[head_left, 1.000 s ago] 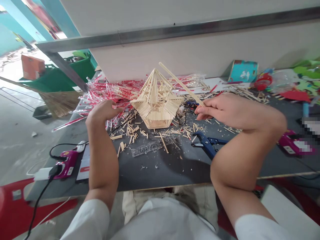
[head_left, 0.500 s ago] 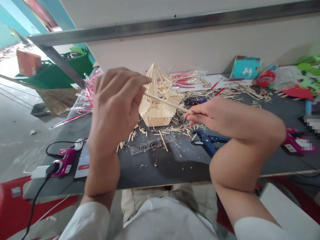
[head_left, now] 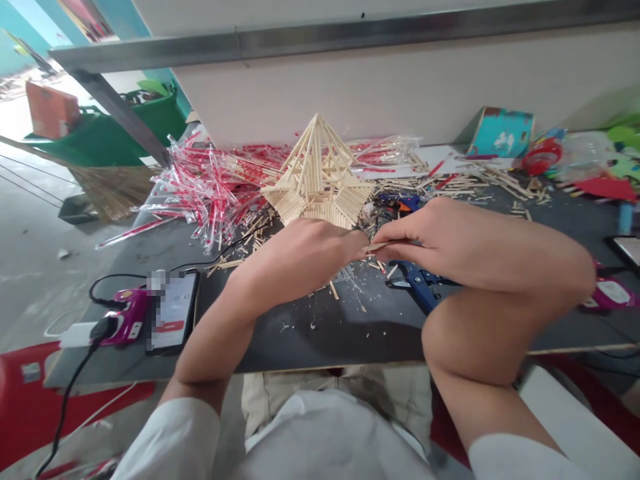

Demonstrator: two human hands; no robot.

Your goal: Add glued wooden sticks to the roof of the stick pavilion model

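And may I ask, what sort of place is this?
Probably a craft workspace: the dark table holds a stick model, many loose wooden sticks and a blue cutter.

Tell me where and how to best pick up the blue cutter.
Probably by its handles, from above and the right: the blue cutter lies with its blade end toward the left, while the handles spread rightward, partly hidden behind the right arm.
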